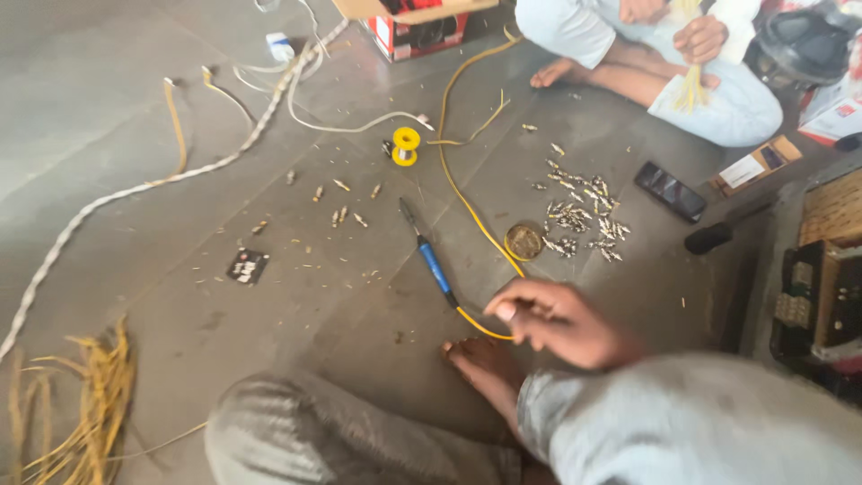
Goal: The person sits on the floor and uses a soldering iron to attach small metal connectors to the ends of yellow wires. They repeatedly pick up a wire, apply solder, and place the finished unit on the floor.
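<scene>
We see one hand low over the floor, its grip narrow, thumb and fingers pinched at the yellow cord of a soldering iron; which hand it is we cannot tell, and no second hand of ours shows. The iron lies flat on the floor just beyond the grip, its blue handle nearest, its dark tip pointing away. A bare foot rests directly beneath the grip. Just past it sits a round tin, with a scatter of small metal connectors beyond. Farther off stands a yellow solder spool. Another person sits across from us, holding yellow strands.
</scene>
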